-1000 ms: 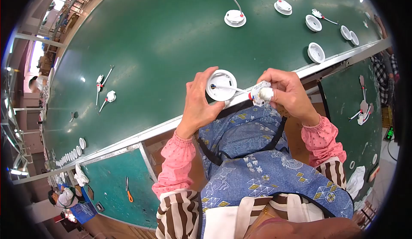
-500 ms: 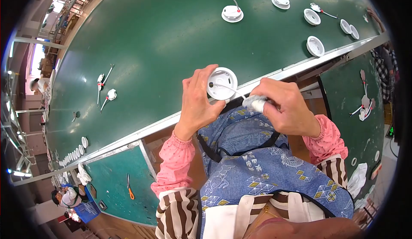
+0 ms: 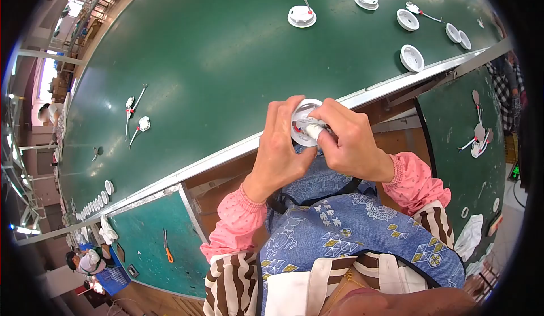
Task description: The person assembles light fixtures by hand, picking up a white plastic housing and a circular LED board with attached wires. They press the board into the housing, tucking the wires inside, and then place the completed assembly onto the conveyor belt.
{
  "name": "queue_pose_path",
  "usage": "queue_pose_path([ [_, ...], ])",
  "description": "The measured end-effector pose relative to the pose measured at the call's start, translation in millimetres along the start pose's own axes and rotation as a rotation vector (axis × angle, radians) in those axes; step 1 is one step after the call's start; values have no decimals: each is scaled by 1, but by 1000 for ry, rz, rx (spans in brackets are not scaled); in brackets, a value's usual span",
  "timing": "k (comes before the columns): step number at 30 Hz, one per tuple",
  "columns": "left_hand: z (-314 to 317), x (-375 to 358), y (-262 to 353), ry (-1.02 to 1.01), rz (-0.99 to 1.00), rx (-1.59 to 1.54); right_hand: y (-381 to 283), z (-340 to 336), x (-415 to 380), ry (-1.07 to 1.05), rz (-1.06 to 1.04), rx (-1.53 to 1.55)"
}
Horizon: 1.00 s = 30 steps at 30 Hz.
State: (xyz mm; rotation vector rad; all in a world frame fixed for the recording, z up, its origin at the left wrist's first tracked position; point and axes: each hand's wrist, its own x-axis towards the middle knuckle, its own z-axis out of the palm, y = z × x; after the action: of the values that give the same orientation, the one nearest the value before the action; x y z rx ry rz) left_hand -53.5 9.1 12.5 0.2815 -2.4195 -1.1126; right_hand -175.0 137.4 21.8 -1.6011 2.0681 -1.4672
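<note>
My left hand is closed round the left side of a round white housing, whose open side faces up, over the table's front edge. Against the inside of this housing, my right hand pinches a small white part. A bit of red shows beside that part, and the fingers cover the rest. White material is wrapped round a fingertip of my right hand.
White cups and wired round units lie on the green table. Wired boards lie at left, with a row of white rings behind. Orange-handled scissors rest at lower left. People are at the far left and right edge.
My right hand has moved left and brought the small white part into the housing. The white wire stretched between them no longer shows. My left hand has shifted slightly right and down.
</note>
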Motion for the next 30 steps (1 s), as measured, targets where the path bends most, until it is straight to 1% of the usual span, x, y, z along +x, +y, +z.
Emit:
queue_pose_path([
  [5,7,-6,4,36,29,48,-2,2,-2,25,13,-1],
  [9,12,-8,5,64,58,37,-1,3,-7,37,-15,-30],
  [11,11,-8,5,36,62,10,2,4,-10,47,-45,-48],
  [14,11,-8,6,4,53,-27,3,5,-14,3,-76,-81],
  [18,16,-10,3,5,34,-42,8,4,-17,3,-42,-76],
  [21,13,-13,2,-45,41,-58,6,4,-17,14,-42,-63],
  [24,3,-17,1,-175,-146,-365,9,-1,-21,-5,-56,4],
  [27,-7,-22,2,-223,-345,-812,10,-10,-24,-36,-53,68],
  [28,-7,-23,-4,-244,-333,-819,9,-12,-26,-45,-44,77],
  [30,-4,-22,-6,-213,-360,-840,10,-15,-29,-57,-46,90],
])
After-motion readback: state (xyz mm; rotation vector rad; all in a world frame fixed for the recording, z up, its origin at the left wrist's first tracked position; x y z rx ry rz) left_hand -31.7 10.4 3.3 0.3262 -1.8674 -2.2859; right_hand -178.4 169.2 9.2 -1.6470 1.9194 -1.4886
